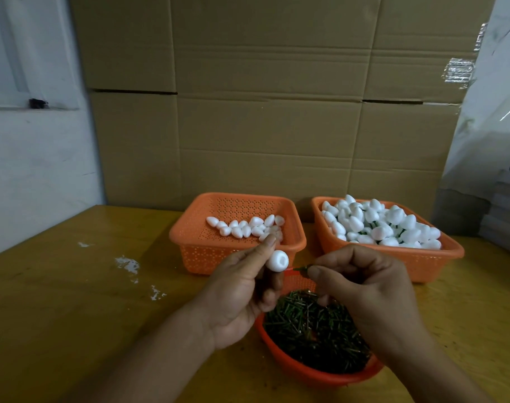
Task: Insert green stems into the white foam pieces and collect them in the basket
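Both forearms reach forward, and the hands are raised close together but apart. The left hand has thumb and fingers curled in a pinch, palm turned right. The right hand faces it, knuckles up, fingertips pinched tight together.

no readable text, labels or numbers on cardboard boxes, baskets or table.

Left hand pinched a white foam piece; right hand pinched a green stem just beside it.
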### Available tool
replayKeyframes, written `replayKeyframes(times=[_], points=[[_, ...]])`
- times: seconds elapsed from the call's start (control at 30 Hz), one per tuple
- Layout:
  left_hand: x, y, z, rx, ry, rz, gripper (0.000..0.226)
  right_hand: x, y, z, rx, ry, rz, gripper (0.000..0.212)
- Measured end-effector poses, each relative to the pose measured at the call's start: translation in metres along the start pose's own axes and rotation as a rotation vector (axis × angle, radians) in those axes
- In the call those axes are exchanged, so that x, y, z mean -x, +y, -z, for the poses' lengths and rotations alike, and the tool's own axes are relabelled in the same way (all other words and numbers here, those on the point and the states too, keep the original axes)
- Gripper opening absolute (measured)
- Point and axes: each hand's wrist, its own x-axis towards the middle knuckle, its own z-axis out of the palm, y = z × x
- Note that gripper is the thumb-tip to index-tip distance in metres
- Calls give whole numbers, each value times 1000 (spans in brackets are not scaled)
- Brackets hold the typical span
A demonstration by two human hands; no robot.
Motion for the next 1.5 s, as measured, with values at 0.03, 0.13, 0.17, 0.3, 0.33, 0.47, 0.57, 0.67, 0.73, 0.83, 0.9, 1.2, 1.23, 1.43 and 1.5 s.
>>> replayKeyframes(times=[0.03,0.13,0.17,0.3,0.33,0.47,0.57,0.67,0.73,0.83,0.9,1.2,1.23,1.43,1.5], points=[[0,0,0,-1,0,4,34,1,0,-2,-33,-4,2,15],[0,1,-1,8,-5,14,36,3,0,-6,-57,-6,24,16],[0,1,-1,13,-7,16,35,3,1,-7,-52,-6,35,17],[1,1,-2,20,-1,23,37,3,4,-8,-61,-1,49,16],[2,1,-2,20,-2,24,38,3,5,-8,-62,1,49,15],[2,1,-2,20,-7,28,37,3,4,-9,-24,11,70,12],[2,1,-3,17,-2,24,36,5,3,-10,13,38,96,7],[2,0,-3,10,9,24,34,7,3,-12,108,66,132,8],[2,0,-4,-5,17,22,32,8,5,-12,197,83,166,15],[2,-1,-4,-35,28,5,33,10,6,-12,328,78,241,17],[2,-2,-5,-61,34,-11,33,10,7,-11,378,69,284,19],[3,-4,-6,-127,37,-60,39,10,9,-12,438,78,323,21],[2,-4,-6,-137,39,-67,40,11,9,-12,440,79,318,20],[3,-4,-5,-167,25,-117,36,12,8,-13,440,60,316,15],[3,-5,-6,-175,21,-133,34,12,9,-13,455,69,313,15]])
